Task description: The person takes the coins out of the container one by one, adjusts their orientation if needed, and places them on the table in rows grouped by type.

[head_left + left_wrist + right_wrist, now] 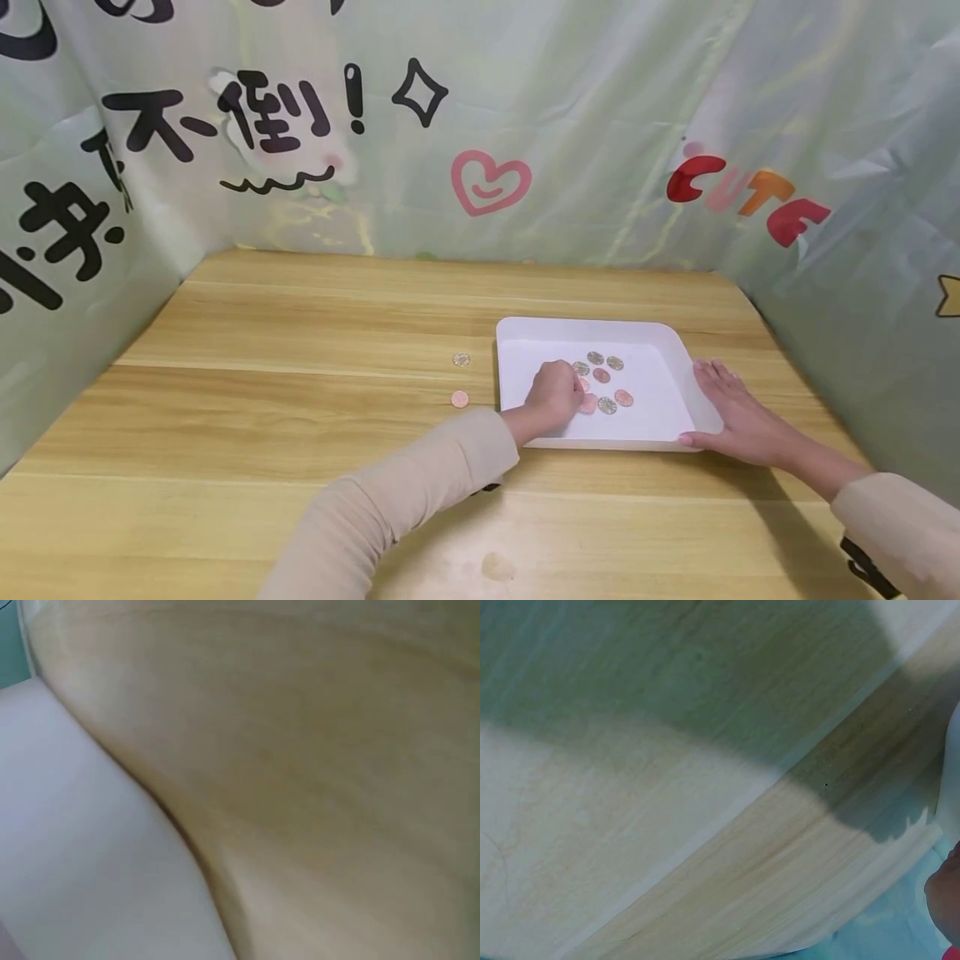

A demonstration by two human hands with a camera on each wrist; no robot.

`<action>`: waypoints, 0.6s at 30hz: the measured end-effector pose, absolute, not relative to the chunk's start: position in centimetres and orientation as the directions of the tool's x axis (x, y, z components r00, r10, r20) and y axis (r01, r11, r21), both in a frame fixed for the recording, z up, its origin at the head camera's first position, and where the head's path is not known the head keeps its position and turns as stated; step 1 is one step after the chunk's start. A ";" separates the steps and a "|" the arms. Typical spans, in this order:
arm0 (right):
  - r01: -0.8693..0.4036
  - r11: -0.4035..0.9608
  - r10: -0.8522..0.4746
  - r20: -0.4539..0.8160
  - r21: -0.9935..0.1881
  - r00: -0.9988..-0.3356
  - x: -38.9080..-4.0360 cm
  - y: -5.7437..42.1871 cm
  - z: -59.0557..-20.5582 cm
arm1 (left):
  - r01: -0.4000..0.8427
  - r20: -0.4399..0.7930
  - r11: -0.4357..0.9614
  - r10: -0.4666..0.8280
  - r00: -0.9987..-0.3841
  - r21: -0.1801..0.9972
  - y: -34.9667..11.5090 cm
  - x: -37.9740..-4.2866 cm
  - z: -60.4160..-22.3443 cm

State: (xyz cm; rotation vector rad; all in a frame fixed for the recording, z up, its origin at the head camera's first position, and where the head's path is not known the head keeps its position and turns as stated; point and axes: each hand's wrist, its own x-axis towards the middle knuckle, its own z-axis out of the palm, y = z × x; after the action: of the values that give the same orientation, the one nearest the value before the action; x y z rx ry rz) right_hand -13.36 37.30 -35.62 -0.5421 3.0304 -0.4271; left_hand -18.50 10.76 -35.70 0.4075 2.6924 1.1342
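A shallow white tray (525, 333) rests on the table with several small round coins in it, some grey-green like this coin (607, 406) and some pink like this coin (623, 398). My left hand (553, 393) reaches into the tray from the left, its fingers curled down beside a pink coin (587, 404). The fingertips are hidden, so whether they pinch a coin does not show. Against the tray's right side and near right corner lies my right hand (738, 421), fingers straight and thumb spread along the rim. Left of the tray lie a yellowish coin (461, 359) and a pink coin (460, 399).
The wooden table (300, 400) is bounded at the back and sides by a pale printed cloth (585, 150). In the left wrist view a white tray wall (90, 825) borders the wood. A pale spot (497, 567) marks the table's near part.
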 end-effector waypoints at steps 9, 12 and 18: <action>-0.319 0.905 -0.333 -0.003 -0.282 -0.943 -13.3 37.2 -35.5 | 0.207 -0.001 0.587 0.334 -0.943 0.783 8.7 -19.1 -33.6; -0.323 0.904 -0.336 0.001 -0.280 -0.942 -13.3 37.3 -35.5 | 0.226 0.020 0.574 0.343 -0.939 0.787 7.7 -19.4 -33.0; -0.334 0.903 -0.345 0.007 -0.271 -0.939 -13.4 37.3 -35.6 | 0.222 0.028 0.510 0.359 -0.933 0.831 5.4 -19.8 -32.0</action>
State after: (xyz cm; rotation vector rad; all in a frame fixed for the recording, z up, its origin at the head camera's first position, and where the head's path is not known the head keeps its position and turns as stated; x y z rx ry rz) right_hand -13.42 37.35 -35.56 -0.5398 3.0247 -0.4192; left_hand -19.78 5.35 -32.03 0.5036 2.5990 1.3975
